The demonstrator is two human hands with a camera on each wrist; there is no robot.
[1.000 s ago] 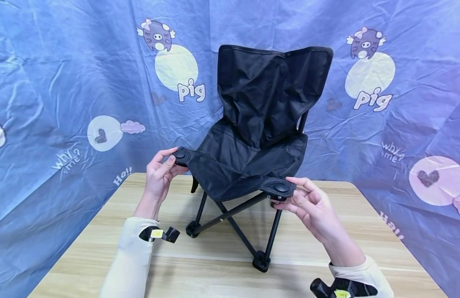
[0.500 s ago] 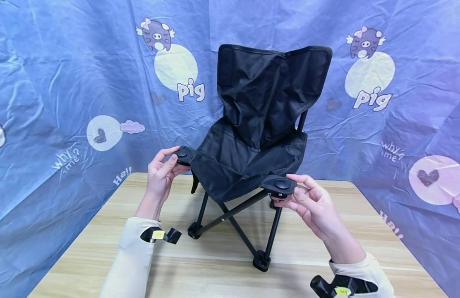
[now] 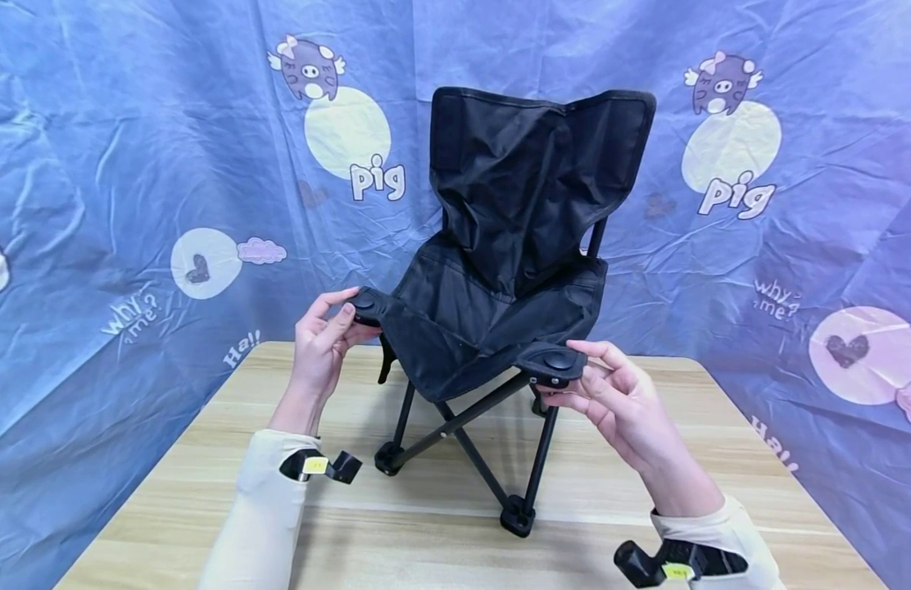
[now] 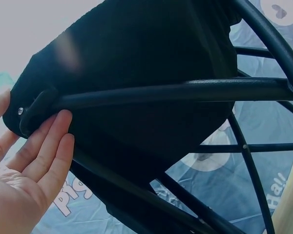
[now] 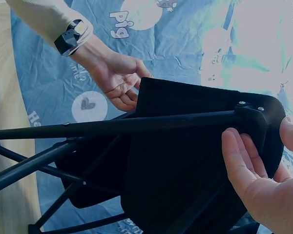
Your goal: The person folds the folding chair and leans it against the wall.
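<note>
A black folding chair (image 3: 492, 319) with a fabric seat and back stands unfolded and upright on the wooden table. Its front left seat corner is pinched by my left hand (image 3: 321, 340), thumb near the top and fingers underneath. On the front right corner, my right hand (image 3: 619, 406) has the same kind of grip, with the index finger along the edge. From below, the left wrist view shows the fingers of the left hand (image 4: 36, 170) beside the end of a frame tube. In the right wrist view the right hand (image 5: 263, 175) cups the other corner near two screws.
The wooden table (image 3: 396, 541) holds the chair's feet. Crossed black legs (image 3: 463, 434) fill the space under the seat. A blue printed curtain (image 3: 205, 147) hangs close behind the chair and along the sides. A dark strap (image 3: 386, 360) dangles below the left corner.
Both front corners have shifted slightly, the left one a little to the right and the right one a little upward, with the hands along. The front left foot has slid slightly right.
</note>
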